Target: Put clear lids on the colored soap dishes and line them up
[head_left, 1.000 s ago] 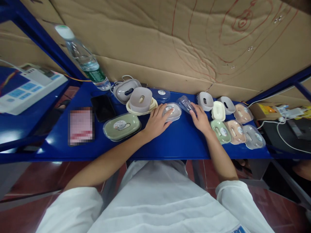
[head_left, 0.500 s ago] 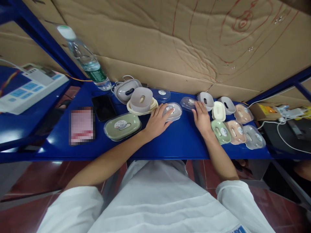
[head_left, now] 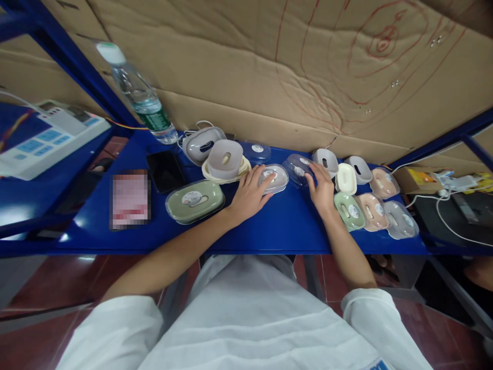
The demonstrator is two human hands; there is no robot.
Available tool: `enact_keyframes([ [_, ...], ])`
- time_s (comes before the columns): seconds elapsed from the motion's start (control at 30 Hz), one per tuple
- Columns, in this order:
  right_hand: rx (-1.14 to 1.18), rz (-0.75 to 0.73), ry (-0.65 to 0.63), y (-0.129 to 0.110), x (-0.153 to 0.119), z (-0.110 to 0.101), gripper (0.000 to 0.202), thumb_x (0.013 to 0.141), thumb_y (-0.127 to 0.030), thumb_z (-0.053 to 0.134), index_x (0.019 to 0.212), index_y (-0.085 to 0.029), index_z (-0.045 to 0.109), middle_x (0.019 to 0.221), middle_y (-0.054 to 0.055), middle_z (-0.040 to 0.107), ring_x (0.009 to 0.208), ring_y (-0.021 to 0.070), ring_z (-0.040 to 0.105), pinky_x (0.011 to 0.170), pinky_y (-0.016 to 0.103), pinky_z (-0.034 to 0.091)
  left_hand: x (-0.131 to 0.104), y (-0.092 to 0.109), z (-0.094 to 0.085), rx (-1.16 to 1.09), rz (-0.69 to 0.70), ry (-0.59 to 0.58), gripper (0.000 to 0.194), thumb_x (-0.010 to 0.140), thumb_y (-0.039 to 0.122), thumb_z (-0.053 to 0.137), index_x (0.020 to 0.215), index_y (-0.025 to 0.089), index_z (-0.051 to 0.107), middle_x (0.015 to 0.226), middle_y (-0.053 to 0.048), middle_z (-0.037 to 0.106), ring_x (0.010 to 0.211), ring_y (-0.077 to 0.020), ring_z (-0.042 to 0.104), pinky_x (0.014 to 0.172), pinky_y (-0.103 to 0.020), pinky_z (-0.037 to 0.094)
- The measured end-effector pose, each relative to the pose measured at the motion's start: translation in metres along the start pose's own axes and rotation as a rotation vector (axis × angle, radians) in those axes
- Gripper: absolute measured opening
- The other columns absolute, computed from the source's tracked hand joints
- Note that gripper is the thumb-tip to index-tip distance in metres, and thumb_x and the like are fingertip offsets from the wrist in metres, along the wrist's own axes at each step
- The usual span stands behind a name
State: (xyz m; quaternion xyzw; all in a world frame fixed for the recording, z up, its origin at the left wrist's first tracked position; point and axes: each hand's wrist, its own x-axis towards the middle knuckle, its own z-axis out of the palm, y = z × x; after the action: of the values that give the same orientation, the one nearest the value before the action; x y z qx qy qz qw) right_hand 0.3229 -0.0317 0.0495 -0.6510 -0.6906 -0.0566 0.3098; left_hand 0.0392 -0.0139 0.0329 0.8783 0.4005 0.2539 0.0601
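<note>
The left hand [head_left: 250, 191] lies over a lidded grey dish [head_left: 279, 180] at mid-counter, fingers slightly parted on its top and thumb at its near edge. The right hand [head_left: 321, 189] bends over the right end of a clear lid [head_left: 293, 167] just beside that dish; whether it pinches the lid cannot be told. Two labels show through the lid.

Crowding the right hand are a grey tub [head_left: 325, 161] behind it, a cream dish [head_left: 346, 179] beside it and a lidded green dish [head_left: 349, 210] by the wrist. Farther right sit more grey and peach dishes.

Behind the left hand, a grey bowl [head_left: 225, 156] is stacked on cream trays [head_left: 216, 178]; a large lidded green box [head_left: 192, 201] stands near the wrist. Leftward on the counter [head_left: 285, 228] are a phone [head_left: 165, 169], a blurred-out pink thing [head_left: 130, 199] and an upright bottle [head_left: 154, 117]. A cardboard wall [head_left: 223, 61] closes the back.
</note>
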Motion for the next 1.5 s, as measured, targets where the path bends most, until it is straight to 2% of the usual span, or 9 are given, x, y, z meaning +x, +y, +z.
enact_keyframes([
  [0.2, 0.052, -0.024, 0.066, -0.002, 0.000, -0.020, 0.055, 0.114, -0.055, 0.040, 0.149, -0.022, 0.067, 0.152, 0.013, 0.068, 0.149, 0.0310, 0.059, 0.129, 0.059, 0.044, 0.002, 0.004, -0.007, -0.013, 0.010, 0.092, 0.060, 0.107, 0.036, 0.062, 0.164, 0.020, 0.048, 0.173, -0.024, 0.040, 0.162, -0.0412, 0.039, 0.131, -0.061, 0.035],
  [0.33, 0.112, -0.187, -0.105, -0.020, -0.008, -0.034, 0.053, 0.112, -0.057, 0.043, 0.149, -0.029, 0.068, 0.157, 0.008, 0.065, 0.156, 0.0328, 0.051, 0.131, 0.063, 0.041, 0.001, 0.006, -0.014, -0.067, 0.082, 0.146, 0.061, 0.108, 0.046, 0.062, 0.163, 0.024, 0.049, 0.174, -0.020, 0.040, 0.164, -0.0376, 0.039, 0.132, -0.059, 0.035],
  [0.5, 0.198, -0.313, -0.284, -0.035, -0.010, -0.031, 0.054, 0.112, -0.061, 0.040, 0.145, -0.031, 0.071, 0.155, 0.006, 0.067, 0.152, 0.0300, 0.056, 0.129, 0.058, 0.045, 0.002, 0.001, -0.022, -0.066, 0.133, 0.085, 0.037, 0.115, 0.031, 0.043, 0.143, 0.027, 0.068, 0.149, -0.011, 0.069, 0.144, -0.0275, 0.061, 0.124, -0.049, 0.048],
  [0.6, 0.057, -0.154, -0.165, -0.016, -0.001, -0.032, 0.056, 0.114, -0.057, 0.034, 0.148, -0.028, 0.067, 0.157, 0.010, 0.065, 0.150, 0.0308, 0.056, 0.128, 0.058, 0.043, 0.004, -0.006, -0.027, -0.033, 0.061, 0.093, 0.037, 0.115, 0.029, 0.043, 0.139, 0.026, 0.071, 0.147, -0.012, 0.070, 0.140, -0.0293, 0.063, 0.118, -0.049, 0.051],
  [0.7, -0.251, 0.229, -0.007, 0.017, 0.004, -0.037, 0.058, 0.111, -0.054, 0.042, 0.150, -0.016, 0.064, 0.156, 0.022, 0.062, 0.147, 0.0436, 0.055, 0.120, 0.069, 0.041, 0.005, -0.010, -0.029, -0.015, -0.008, 0.076, 0.037, 0.111, 0.029, 0.049, 0.143, 0.024, 0.068, 0.151, -0.015, 0.066, 0.140, -0.0349, 0.061, 0.116, -0.055, 0.051],
  [0.83, -0.477, 0.527, -0.190, 0.053, 0.001, -0.038, 0.062, 0.102, -0.055, 0.061, 0.143, -0.009, 0.066, 0.137, 0.031, 0.070, 0.134, 0.0527, 0.059, 0.106, 0.078, 0.041, 0.005, -0.012, -0.026, -0.011, -0.049, 0.071, 0.040, 0.108, 0.037, 0.057, 0.145, 0.022, 0.066, 0.150, -0.016, 0.064, 0.139, -0.0373, 0.060, 0.117, -0.055, 0.049],
  [1.13, -0.411, 0.567, -0.029, 0.069, 0.008, -0.039, 0.041, 0.106, -0.040, 0.044, 0.117, -0.015, 0.074, 0.115, 0.024, 0.077, 0.118, 0.0432, 0.069, 0.107, 0.071, 0.042, 0.003, -0.008, -0.021, -0.043, -0.073, 0.040, 0.048, 0.110, 0.044, 0.052, 0.150, 0.019, 0.061, 0.152, -0.017, 0.063, 0.139, -0.0371, 0.060, 0.118, -0.054, 0.048],
  [1.27, -0.261, 0.318, 0.095, 0.048, 0.009, -0.059, 0.037, 0.104, -0.040, 0.047, 0.123, -0.019, 0.070, 0.117, 0.017, 0.076, 0.113, 0.0365, 0.069, 0.107, 0.060, 0.048, 0.004, -0.008, -0.022, -0.032, -0.079, 0.053, 0.044, 0.111, 0.042, 0.051, 0.147, 0.020, 0.062, 0.150, -0.015, 0.066, 0.137, -0.0359, 0.062, 0.115, -0.052, 0.050],
  [1.5, 0.392, -0.215, -0.749, -0.010, -0.017, -0.080, 0.021, 0.100, -0.044, 0.068, 0.107, -0.026, 0.076, 0.099, 0.003, 0.079, 0.083, 0.0203, 0.072, 0.079, 0.034, 0.058, 0.006, -0.011, -0.025, 0.030, -0.144, 0.076, 0.043, 0.113, 0.039, 0.049, 0.148, 0.018, 0.061, 0.152, -0.015, 0.066, 0.137, -0.0355, 0.063, 0.114, -0.050, 0.050],
])
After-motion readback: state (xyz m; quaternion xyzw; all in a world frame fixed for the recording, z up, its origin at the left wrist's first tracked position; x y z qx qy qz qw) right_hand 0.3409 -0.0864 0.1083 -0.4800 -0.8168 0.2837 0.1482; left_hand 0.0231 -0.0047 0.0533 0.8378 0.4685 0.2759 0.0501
